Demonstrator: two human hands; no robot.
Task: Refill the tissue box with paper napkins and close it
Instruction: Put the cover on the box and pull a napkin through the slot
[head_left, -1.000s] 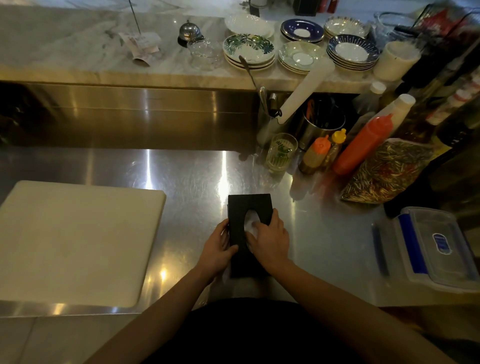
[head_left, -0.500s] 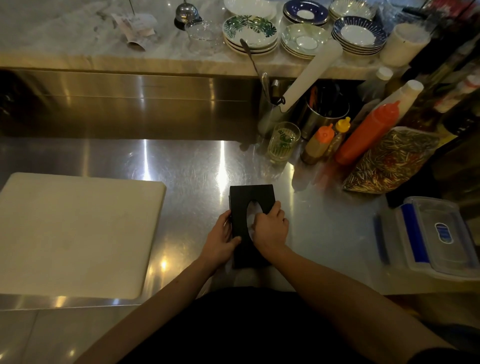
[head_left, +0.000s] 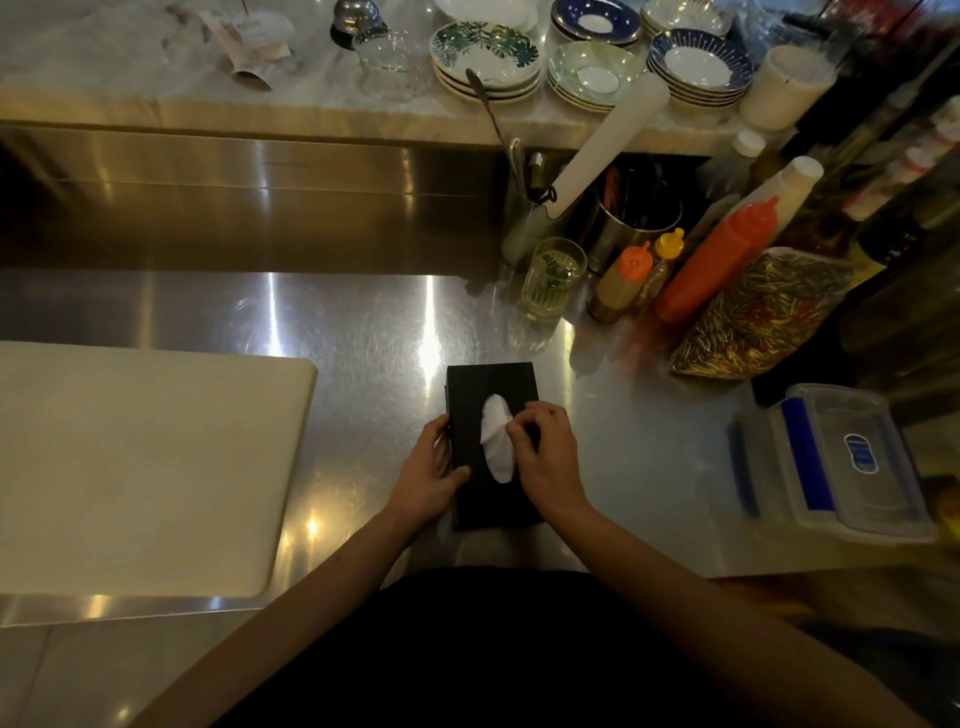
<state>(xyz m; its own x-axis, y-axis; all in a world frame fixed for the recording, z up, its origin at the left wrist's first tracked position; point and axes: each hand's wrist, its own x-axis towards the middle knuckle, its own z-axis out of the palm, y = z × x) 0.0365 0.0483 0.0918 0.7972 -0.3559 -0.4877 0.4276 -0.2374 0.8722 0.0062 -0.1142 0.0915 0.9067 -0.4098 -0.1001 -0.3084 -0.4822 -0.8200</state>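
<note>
Right hand (head_left: 545, 457) pinches napkin (head_left: 496, 441) (left hand (head_left: 428, 473) steadies box (head_left: 491, 384)).

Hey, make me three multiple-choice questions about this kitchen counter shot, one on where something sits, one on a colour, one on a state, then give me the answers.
1. Where is the white cutting board relative to the tissue box?
A. To its left
B. To its right
C. On top of it

2. What colour is the tissue box?
A. White
B. Black
C. Red

3. What is the state of the napkin at the box's oval opening?
A. No napkin shows
B. It lies flat on the counter beside the box
C. It pokes up through the opening, pinched by the right hand

Answers: 1 A, the board lies at the left of the steel counter. 2 B, the box is black all over. 3 C, white paper rises from the slot while the left hand steadies the box's side.
</note>
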